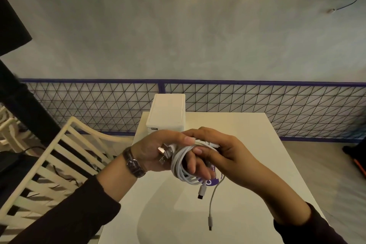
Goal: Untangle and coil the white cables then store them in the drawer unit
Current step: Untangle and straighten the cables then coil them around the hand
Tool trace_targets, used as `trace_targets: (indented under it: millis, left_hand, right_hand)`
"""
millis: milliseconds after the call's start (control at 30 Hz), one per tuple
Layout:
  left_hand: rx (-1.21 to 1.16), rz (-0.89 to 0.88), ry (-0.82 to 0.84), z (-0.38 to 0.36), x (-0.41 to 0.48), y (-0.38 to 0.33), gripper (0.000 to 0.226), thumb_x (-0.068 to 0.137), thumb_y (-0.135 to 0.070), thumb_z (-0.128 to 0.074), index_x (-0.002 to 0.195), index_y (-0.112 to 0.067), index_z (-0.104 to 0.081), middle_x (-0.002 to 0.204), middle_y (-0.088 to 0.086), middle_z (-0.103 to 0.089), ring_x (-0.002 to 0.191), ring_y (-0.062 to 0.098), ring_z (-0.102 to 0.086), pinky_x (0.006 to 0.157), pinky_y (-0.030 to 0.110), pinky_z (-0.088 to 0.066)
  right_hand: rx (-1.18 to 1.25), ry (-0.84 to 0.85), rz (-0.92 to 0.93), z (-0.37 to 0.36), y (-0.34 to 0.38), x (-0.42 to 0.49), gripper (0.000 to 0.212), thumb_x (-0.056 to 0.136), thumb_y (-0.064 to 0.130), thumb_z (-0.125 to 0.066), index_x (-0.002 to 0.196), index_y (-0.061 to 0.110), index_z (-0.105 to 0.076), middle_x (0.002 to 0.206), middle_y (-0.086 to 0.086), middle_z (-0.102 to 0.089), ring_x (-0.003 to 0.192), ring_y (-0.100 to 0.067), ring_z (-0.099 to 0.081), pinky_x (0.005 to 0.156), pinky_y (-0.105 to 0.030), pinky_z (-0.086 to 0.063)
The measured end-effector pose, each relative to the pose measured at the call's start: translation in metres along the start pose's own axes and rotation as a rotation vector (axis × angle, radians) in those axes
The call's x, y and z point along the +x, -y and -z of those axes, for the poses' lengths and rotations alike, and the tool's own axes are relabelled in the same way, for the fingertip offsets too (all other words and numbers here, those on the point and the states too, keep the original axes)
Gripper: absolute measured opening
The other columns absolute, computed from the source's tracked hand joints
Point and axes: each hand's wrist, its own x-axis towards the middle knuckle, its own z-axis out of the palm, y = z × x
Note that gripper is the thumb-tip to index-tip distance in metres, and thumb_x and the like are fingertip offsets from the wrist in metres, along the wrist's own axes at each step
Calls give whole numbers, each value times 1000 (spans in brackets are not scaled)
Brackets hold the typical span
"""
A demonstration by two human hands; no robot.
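White cables point(181, 166) are wound in loops around the fingers of my left hand point(158, 152), which grips them above the white table point(247, 164). Two metal USB plugs point(163, 154) stick out by the palm. My right hand point(223, 152) pinches a strand at the top of the coil. One short end with a dark-tipped plug point(201, 192) hangs below the coil, and a longer thin end point(210, 222) dangles lower. The white drawer unit point(167, 113) stands at the table's far edge, just behind my hands; its drawer fronts are mostly hidden.
A cream slatted chair point(59, 154) stands left of the table. Behind the table runs a purple-framed wire mesh fence point(257, 101) with a grey wall above. A purple-and-white label point(213, 181) shows under the coil. Dark objects lie on the floor at far right.
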Motion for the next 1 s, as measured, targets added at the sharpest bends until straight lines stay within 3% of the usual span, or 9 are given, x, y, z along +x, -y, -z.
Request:
trace_targets:
  millis: [67,167,300,400,467,600,800,900,1000]
  left_hand:
    - [94,20,64,-3,-1,-3,40,78,-40,-63,100,-8,-71,85,0,-74,91,19,-67,94,37,-42]
    - [79,57,71,-12,-2,-10,84,74,-33,-70,115,31,-34,83,5,-74,83,18,-70,84,28,-53]
    - [109,-6,-46,-12,-1,-7,79,63,-35,-79,108,21,-46,72,6,-73,72,18,-70,73,26,-55]
    - [159,-8,-88,-11,1,-6,44,66,-34,-75,75,8,-67,71,7,-73,74,18,-71,76,26,-54]
    - [221,-8,-196,-13,0,-9,43,60,-39,-79,70,2,-69,70,8,-72,70,19,-69,71,24,-53]
    - [491,-48,-469,-11,-2,-15,86,45,-51,-85,85,19,-59,79,23,-60,72,32,-52,62,29,-38]
    - [522,-105,-554,-20,-1,-15,29,58,-44,-70,75,-21,-74,73,-2,-70,71,14,-62,65,19,-48]
    - [438,-130,-675,-19,1,-5,37,61,-42,-73,90,-20,-70,81,1,-68,78,15,-63,71,22,-50]
    - [506,-180,-773,-21,1,2,44,71,-40,-74,112,-28,-62,100,-5,-68,93,12,-64,79,21,-51]
  right_hand:
    - [-22,12,21,0,1,-1,29,93,16,-52,121,16,-60,106,-5,-63,98,-17,-61,83,-28,-51]
    - [-65,20,50,0,1,-2,33,91,24,-49,123,18,-58,105,-5,-62,98,-16,-60,85,-26,-50]
    - [-57,-3,63,-1,-1,-1,33,91,23,-47,123,21,-57,106,2,-62,102,-13,-59,87,-21,-47]
    - [-34,-39,48,0,-7,0,31,92,20,-49,121,19,-59,109,7,-62,105,-12,-59,87,-18,-45]
    - [-39,-46,45,1,-10,0,29,93,15,-51,121,17,-59,108,8,-62,104,-11,-59,86,-16,-44]
    - [-60,-59,53,1,-12,-2,31,92,29,-49,120,22,-59,105,7,-63,102,-10,-60,84,-15,-45]
    - [-55,-142,55,3,-17,4,32,92,34,-50,119,21,-59,103,-10,-64,96,-13,-62,81,-18,-49]
    - [-87,-171,28,2,-23,7,30,92,18,-52,120,14,-60,100,-9,-65,94,-13,-61,80,-16,-47]
    - [-79,-203,-20,0,-30,7,33,90,18,-52,121,17,-60,93,-7,-63,88,-13,-60,76,-15,-45]
